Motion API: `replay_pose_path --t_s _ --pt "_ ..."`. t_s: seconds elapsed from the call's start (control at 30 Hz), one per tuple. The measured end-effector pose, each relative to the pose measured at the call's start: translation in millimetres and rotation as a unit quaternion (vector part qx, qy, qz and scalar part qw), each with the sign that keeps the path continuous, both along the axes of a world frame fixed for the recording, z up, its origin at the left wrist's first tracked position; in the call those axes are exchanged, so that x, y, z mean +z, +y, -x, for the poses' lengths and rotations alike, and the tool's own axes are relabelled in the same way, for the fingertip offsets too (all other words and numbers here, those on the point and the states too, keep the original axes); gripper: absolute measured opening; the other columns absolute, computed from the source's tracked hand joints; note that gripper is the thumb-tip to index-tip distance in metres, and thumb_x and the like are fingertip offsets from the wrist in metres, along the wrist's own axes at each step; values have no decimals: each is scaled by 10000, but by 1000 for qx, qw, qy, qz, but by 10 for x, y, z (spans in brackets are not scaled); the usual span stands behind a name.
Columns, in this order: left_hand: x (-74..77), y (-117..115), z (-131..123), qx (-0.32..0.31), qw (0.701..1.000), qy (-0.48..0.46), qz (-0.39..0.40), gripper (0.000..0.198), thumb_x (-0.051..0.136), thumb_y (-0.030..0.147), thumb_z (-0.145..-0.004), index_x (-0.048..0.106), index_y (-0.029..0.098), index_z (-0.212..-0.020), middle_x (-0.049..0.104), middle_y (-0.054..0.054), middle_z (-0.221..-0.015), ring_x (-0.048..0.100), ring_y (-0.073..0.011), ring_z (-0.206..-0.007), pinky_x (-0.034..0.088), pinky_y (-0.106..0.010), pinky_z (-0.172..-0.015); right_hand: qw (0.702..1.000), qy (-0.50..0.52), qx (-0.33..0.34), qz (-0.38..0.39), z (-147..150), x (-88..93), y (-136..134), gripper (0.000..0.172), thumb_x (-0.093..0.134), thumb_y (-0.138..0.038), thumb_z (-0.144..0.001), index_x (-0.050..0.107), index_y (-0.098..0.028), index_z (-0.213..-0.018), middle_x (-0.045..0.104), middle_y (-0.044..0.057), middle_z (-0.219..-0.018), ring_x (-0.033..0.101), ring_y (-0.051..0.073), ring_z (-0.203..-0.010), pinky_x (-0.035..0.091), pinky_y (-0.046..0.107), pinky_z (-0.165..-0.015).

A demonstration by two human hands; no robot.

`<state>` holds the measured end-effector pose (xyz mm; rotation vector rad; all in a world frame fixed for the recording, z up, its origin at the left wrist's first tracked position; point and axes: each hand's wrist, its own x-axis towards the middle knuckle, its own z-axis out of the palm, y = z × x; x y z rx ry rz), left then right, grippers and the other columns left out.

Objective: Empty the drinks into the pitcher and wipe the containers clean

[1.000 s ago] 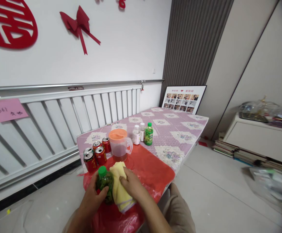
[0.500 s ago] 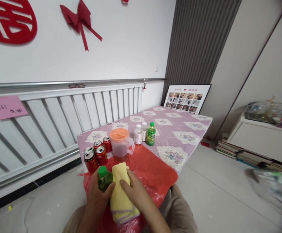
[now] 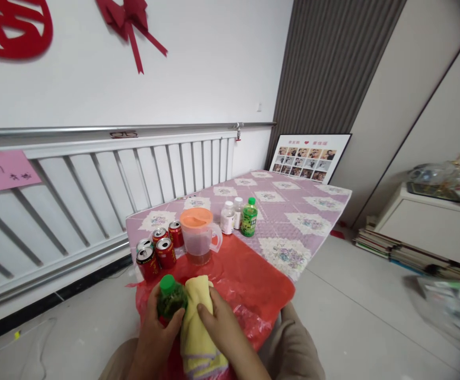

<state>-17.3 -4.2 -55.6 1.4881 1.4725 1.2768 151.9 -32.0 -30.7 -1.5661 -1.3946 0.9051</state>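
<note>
My left hand [image 3: 156,338] is wrapped round a green bottle with a green cap [image 3: 169,298], held upright over the red plastic sheet [image 3: 249,285]. My right hand [image 3: 224,335] presses a yellow cloth [image 3: 196,327] against the bottle's right side, fingers closed on the cloth. Both hands are at the near end of the table. The bottle's lower part is hidden by my fingers.
Behind the hands stand several red cans [image 3: 156,253], an orange-lidded jug [image 3: 197,235], two white bottles [image 3: 228,217] and another green bottle [image 3: 249,217] on a purple flowered tablecloth [image 3: 293,216]. A white railing [image 3: 95,179] runs left; books [image 3: 376,245] lie on the floor right.
The view has tilted and shifted a little. The yellow cloth has slid lower along the bottle's side, and both hands now sit closer to the bottom edge of the picture.
</note>
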Motion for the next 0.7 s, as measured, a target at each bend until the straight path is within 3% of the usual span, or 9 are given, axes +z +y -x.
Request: replay_pose_path --t_s 0.2,0.37,0.47,0.6,0.7 --pt "91 -71 -176 86 995 25 35 823 645 450 -742 256 206 -1424 486 -141 -1335 529 -327 -1201 465 -491 -993 998 50 -17 -32 51 104 22 462 506 -277 -849 542 -175 -1298 608 111 -1302 567 239 -1181 424 355 -999" --pt "45 -82 -212 67 997 31 21 844 585 460 -773 184 194 -1466 394 -159 -1422 436 -338 -1300 365 -517 -1086 1000 -22 15 -1 33 -19 32 467 515 -222 -828 552 -157 -1289 637 129 -1241 579 245 -1159 421 356 -989" --pt "-9 -75 -118 36 999 15 12 853 581 437 -772 167 208 -1481 374 -150 -1466 460 -327 -1296 390 -480 -1086 997 -62 13 36 37 -64 17 415 528 -235 -833 592 -149 -1234 654 143 -1201 599 254 -1128 433 355 -965" --pt "-85 -55 41 -10 999 -5 43 840 618 449 -751 237 205 -1459 414 -130 -1462 424 -311 -1341 367 -443 -1121 998 -51 -11 28 62 18 2 396 533 -268 -848 601 -156 -1222 636 139 -1248 574 254 -1177 416 354 -999" --pt "-102 -45 42 10 998 -16 59 813 605 489 -749 277 197 -1433 432 -139 -1441 451 -322 -1317 367 -479 -1111 999 -9 -32 7 86 120 -1 466 512 -307 -870 536 -146 -1307 572 139 -1347 522 247 -1251 387 357 -1049"
